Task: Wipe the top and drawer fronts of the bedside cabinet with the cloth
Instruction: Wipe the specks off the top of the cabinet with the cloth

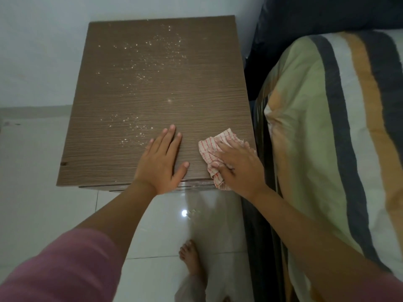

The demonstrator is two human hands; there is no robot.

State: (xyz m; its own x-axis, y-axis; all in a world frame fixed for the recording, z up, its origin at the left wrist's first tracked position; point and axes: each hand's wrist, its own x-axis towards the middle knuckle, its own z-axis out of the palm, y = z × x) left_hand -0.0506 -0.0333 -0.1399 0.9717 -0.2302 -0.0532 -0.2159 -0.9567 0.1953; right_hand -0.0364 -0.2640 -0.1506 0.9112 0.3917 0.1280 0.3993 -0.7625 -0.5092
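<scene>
The bedside cabinet's brown wood-grain top fills the middle of the view, with white crumbs or dust scattered over its back and centre. My right hand presses a white cloth with red stripes onto the top's near right corner; part of the cloth hangs over the front edge. My left hand lies flat with fingers spread on the top near the front edge, just left of the cloth. The drawer fronts are hidden below the top's edge.
A bed with a striped green, orange, grey and white cover stands close against the cabinet's right side. A pale wall is behind. Glossy white floor tiles lie in front, where my bare foot stands.
</scene>
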